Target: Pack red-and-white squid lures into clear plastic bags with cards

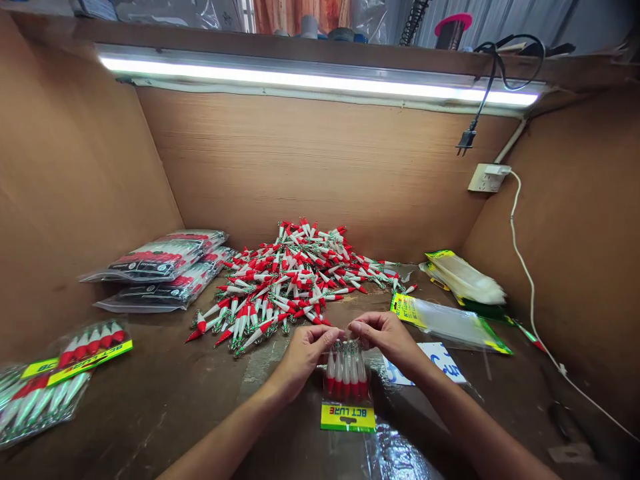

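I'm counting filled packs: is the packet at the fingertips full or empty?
Full: red-and-white lures show side by side through the clear packet, nearly spanning its width.

Single head cam, worn up top, looking forward and a bit down over dark brown flat tabletop (185, 407). Pretty wide framing: bare left hand (306, 350) and bare right hand (386, 337) fairly close to lens, seen from behind. Dead ahead on far side, tan wood-grain back panel (310, 153); long white tube light (320, 81) above it.
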`<state>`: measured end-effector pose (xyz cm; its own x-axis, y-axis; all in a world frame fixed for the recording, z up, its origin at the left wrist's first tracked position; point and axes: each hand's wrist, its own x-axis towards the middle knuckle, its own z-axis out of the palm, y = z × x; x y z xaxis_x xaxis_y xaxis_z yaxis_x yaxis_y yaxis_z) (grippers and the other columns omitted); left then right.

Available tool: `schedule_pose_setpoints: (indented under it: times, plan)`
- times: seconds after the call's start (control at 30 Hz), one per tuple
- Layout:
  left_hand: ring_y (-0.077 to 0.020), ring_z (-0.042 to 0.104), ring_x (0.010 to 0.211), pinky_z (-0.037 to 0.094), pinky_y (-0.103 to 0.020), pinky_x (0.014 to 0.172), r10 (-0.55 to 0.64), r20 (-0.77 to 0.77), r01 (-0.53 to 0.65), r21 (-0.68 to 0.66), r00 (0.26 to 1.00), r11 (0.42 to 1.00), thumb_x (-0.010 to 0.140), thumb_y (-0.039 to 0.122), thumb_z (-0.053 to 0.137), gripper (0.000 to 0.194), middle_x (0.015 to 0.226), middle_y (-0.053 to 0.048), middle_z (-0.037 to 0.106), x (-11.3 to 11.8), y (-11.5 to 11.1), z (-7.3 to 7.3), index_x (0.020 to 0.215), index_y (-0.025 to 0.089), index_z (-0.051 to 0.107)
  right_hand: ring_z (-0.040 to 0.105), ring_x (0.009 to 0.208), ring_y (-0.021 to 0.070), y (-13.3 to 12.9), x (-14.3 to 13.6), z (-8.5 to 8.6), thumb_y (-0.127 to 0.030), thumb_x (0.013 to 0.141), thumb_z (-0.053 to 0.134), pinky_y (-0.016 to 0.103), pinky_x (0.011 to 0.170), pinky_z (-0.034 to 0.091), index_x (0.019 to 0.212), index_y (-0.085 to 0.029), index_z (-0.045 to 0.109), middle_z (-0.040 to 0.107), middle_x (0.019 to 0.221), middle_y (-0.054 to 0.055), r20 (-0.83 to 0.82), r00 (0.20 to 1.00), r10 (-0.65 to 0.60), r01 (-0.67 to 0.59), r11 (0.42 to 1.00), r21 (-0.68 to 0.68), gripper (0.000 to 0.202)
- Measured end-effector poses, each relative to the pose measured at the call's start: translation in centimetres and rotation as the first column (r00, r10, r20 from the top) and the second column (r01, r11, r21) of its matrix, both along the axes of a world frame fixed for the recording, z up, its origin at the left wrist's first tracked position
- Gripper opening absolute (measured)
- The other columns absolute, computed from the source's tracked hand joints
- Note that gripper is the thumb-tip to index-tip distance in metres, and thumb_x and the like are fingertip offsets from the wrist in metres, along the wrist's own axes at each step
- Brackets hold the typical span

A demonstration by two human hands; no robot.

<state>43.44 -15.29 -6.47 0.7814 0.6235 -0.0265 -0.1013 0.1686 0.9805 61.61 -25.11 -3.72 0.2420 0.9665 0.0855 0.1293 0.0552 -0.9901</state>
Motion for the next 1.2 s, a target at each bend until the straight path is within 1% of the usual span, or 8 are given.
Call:
schedule_pose_setpoints:
  times: [0.13, 0.53, 0.6, 0.67, 0.77, 0.83, 0.93, 1.2]
  plan:
    - [-0.0163, 0.061, 0.066, 0.049, -0.026, 0.065, 0.035, -0.019, -0.035, 0.001, 0.999, 0.999, 0.079, 0.059, 0.076, 0.048, 0.076, -0.005, 0.07, -0.3, 0.3, -0.2, 0.087, 0.012, 0.077, 0.055, 0.067, 0.0139, -0.2, -0.1, -0.2, -0.052, 0.08, 0.076, 0.025, 0.064, 0.041, 0.092, -0.015, 0.077, 0.07, 0.08, 0.003, 0.045, 0.995, 0.09, -0.088, 0.995, -0.047, 0.039]
    - [-0.0203, 0.066, 0.074, 0.05, -0.027, 0.067, 0.024, -0.055, -0.023, 0.018, 0.998, 1.0, 0.071, 0.059, 0.082, 0.051, 0.084, -0.01, 0.075, -0.2, 1.2, -0.6, 0.087, 0.011, 0.08, 0.045, 0.051, 0.0106, 0.6, 0.2, -2.4, -0.055, 0.072, 0.079, 0.023, 0.051, 0.034, 0.071, -0.013, 0.074, 0.058, 0.055, -0.001, 0.025, 1.0, 0.008, -0.004, 0.987, -0.158, 0.042]
    - [-0.0204, 0.066, 0.075, 0.05, -0.028, 0.069, 0.04, -0.055, -0.038, 0.04, 0.998, 0.998, 0.071, 0.059, 0.082, 0.051, 0.086, -0.009, 0.075, -0.1, 1.2, -0.9, 0.09, 0.011, 0.08, 0.049, 0.052, 0.0123, 0.6, 0.3, -2.5, -0.053, 0.076, 0.077, 0.025, 0.052, 0.04, 0.075, -0.013, 0.075, 0.061, 0.057, 0.0, 0.082, 0.997, 0.017, -0.001, 0.982, -0.19, 0.04]
    - [-0.0208, 0.066, 0.076, 0.05, -0.029, 0.069, 0.042, -0.063, -0.039, 0.051, 0.997, 0.998, 0.073, 0.063, 0.078, 0.055, 0.088, -0.01, 0.075, 0.0, 1.1, -1.1, 0.094, 0.013, 0.08, 0.057, 0.061, 0.016, 0.4, 0.1, -2.2, -0.045, 0.08, 0.074, 0.029, 0.06, 0.048, 0.085, -0.014, 0.077, 0.067, 0.07, 0.004, 0.252, 0.966, -0.05, 0.079, 0.992, -0.103, 0.031]
    - [-0.0198, 0.065, 0.072, 0.049, -0.028, 0.066, 0.018, -0.085, -0.011, 0.084, 0.996, 0.996, 0.077, 0.064, 0.073, 0.055, 0.088, -0.009, 0.074, 0.1, 0.6, -1.1, 0.097, 0.013, 0.079, 0.064, 0.093, 0.0236, -0.1, -0.9, -1.5, -0.027, 0.087, 0.069, 0.039, 0.085, 0.052, 0.115, -0.022, 0.073, 0.068, 0.108, 0.01, 0.557, 0.767, -0.318, 0.178, 0.94, 0.291, 0.029]
    - [-0.0179, 0.061, 0.069, 0.046, -0.026, 0.063, 0.002, -0.091, 0.011, 0.14, 0.996, 0.99, 0.081, 0.06, 0.071, 0.05, 0.084, -0.007, 0.072, 0.2, 0.2, -0.8, 0.096, 0.013, 0.079, 0.059, 0.107, 0.0259, -0.4, -1.8, -1.0, -0.021, 0.093, 0.062, 0.041, 0.093, 0.05, 0.125, -0.027, 0.068, 0.064, 0.119, 0.011, 0.677, 0.626, -0.386, 0.056, 0.889, 0.455, 0.034]
    - [-0.0161, 0.055, 0.068, 0.04, -0.024, 0.063, -0.005, -0.089, 0.028, 0.267, 0.996, 0.963, 0.086, 0.048, 0.069, 0.037, 0.078, -0.003, 0.069, 0.2, -0.3, -0.3, 0.087, 0.012, 0.078, 0.059, 0.101, 0.0253, -0.6, -2.7, -0.7, -0.018, 0.098, 0.055, 0.04, 0.087, 0.05, 0.12, -0.025, 0.069, 0.067, 0.112, 0.01, 0.808, 0.5, -0.311, -0.12, 0.899, 0.421, 0.027]
    - [-0.0137, 0.04, 0.064, 0.028, -0.024, 0.06, 0.061, -0.142, 0.018, 0.495, 0.988, 0.869, 0.087, 0.028, 0.059, 0.028, 0.062, 0.003, 0.052, -0.3, -0.9, -0.2, 0.065, 0.013, 0.069, 0.057, 0.084, 0.0202, -0.6, -2.7, -0.1, -0.014, 0.098, 0.056, 0.034, 0.073, 0.043, 0.093, -0.019, 0.068, 0.069, 0.095, 0.007, 0.94, 0.2, -0.278, -0.191, 0.929, 0.315, 0.014]
